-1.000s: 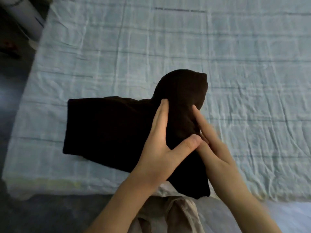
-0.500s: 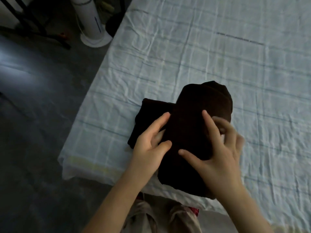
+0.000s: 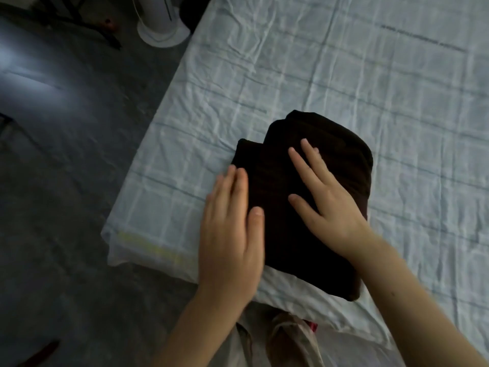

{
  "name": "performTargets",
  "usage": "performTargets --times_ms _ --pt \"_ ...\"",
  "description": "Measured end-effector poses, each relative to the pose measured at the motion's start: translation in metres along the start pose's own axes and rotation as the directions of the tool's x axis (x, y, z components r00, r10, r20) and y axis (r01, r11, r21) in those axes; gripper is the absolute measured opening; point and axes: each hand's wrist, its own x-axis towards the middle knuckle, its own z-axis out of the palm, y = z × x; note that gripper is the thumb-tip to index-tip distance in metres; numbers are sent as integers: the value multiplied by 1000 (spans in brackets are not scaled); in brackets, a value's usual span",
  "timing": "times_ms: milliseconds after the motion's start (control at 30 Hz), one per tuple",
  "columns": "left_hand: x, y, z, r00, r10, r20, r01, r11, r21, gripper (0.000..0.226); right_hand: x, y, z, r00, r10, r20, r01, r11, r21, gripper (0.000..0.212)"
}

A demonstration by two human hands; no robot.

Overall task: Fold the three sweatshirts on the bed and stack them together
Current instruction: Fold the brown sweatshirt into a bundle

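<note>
A dark folded sweatshirt (image 3: 344,168) lies on the bed (image 3: 370,75), close to the bed's near left corner, and its near end reaches almost to the near edge of the mattress. It makes a thick bundle. The far end is rounded, and a lower layer of the same dark cloth sticks out a little along the left side.

Both of the person's hands are flat on it. The left hand (image 3: 230,234) rests palm down at the bundle's left edge with the fingers straight and pressed together. Its thumb lies on the dark cloth, while the outer fingers lie over the pale checked sheet just beside it. The right hand (image 3: 328,207) lies on top of the bundle, palm down, with fingers and thumb spread wide and pointing towards the far left.

Beyond the bed's left edge is a dark floor (image 3: 66,181), and a white round base (image 3: 162,30) stands there near the far side. Light trousers (image 3: 280,337) show below the near edge.
</note>
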Motion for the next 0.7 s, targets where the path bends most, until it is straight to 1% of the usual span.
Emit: performTargets --times_ms 33,67,100,133,167,200,233,300,367,433,600,700 --pt "0 3 10 999 38 38 -41 996 82 55 1 4 -4 1000 -20 21 19 999 29 65" --pt "1 4 20 995 46 86 -59 985 160 58 2 7 -7 999 -42 25 41 999 36 61" --pt "3 1 29 991 39 131 -71 966 249 61 1 13 -10 998 -65 12 65 998 -27 58" --pt "6 -7 37 985 42 169 -97 937 336 62 0 19 -12 996 -88 -18 83 981 -176 55" --pt "9 -19 42 978 66 200 -142 907 397 63 -2 26 -13 993 -109 -51 83 929 -360 54" --pt "11 -32 46 970 103 222 -191 887 421 63 -4 31 -9 991 -110 -78 57 866 -497 56" --pt "11 -46 49 962 141 232 -230 878 419 63 -7 36 -2 991 -101 -88 34 829 -558 59" --pt "10 -73 57 954 194 227 -272 880 390 64 -6 44 21 989 -110 -101 35 830 -556 61" --pt "10 -93 67 960 188 206 -254 893 372 64 4 55 47 984 -143 -106 63 835 -547 61" --pt "16 -101 73 969 161 188 -220 906 362 64 18 63 60 987 -131 -89 63 841 -537 63" --pt "16 -77 56 972 140 188 -195 929 315 63 17 63 47 994 -100 -45 65 871 -487 62" --pt "33 -58 40 986 115 123 -137 972 193 64 13 60 39 994 -95 -48 61 882 -468 61"
